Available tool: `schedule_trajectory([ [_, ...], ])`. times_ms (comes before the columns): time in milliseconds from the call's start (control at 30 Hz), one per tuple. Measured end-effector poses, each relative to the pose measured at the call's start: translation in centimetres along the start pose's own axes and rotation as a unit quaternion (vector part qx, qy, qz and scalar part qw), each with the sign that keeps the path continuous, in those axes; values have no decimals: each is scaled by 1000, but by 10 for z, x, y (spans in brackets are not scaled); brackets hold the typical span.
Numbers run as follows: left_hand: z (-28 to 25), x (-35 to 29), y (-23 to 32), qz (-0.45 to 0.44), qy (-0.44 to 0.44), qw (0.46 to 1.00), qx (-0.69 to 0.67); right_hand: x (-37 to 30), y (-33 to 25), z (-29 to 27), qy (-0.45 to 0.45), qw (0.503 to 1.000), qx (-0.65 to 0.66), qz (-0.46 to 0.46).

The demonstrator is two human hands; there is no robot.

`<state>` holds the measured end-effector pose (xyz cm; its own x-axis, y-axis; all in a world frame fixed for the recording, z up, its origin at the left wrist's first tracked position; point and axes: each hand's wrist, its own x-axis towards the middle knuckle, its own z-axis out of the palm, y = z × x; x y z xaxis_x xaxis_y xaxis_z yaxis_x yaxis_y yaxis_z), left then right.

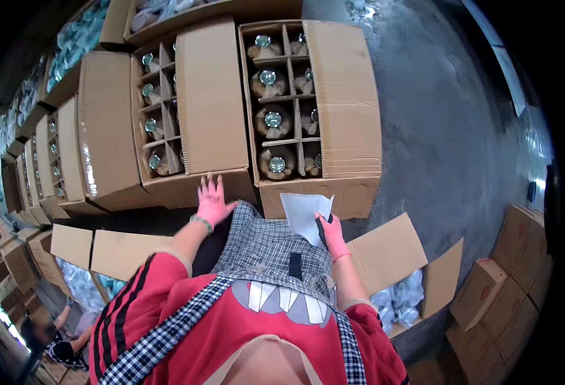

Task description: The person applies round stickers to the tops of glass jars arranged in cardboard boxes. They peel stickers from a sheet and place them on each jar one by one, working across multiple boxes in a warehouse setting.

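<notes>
We see left hand (212, 204) spread flat on carton flap (212, 102), frame centre; right hand (331, 232) pinching paper sheet (304, 215) plus dark tool (321, 228). Risk, we judge: sheet slips, loose pinch.

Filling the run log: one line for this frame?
left hand: flat on carton flap | right hand: holds white sheet, dark tool | bottles in dividers

A bare grey concrete floor (449, 128) fills the area right of the rows of open cardboard cartons (353, 96). Further closed cartons (501, 282) are stacked at the floor's lower right edge. Daylight glares off the floor's far right.
</notes>
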<state>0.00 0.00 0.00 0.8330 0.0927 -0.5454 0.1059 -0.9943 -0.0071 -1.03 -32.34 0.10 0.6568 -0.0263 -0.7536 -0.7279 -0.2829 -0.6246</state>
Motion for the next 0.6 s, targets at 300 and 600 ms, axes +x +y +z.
schedule_trajectory([
  [300, 63, 104, -7, 96, 91, 991, 31, 123, 40, 24, -39, 998, -10, -58],
  [600, 82, 112, -11, 111, 260, 959, 9, 106, -3, 16, -19, 955, -243, -170],
])
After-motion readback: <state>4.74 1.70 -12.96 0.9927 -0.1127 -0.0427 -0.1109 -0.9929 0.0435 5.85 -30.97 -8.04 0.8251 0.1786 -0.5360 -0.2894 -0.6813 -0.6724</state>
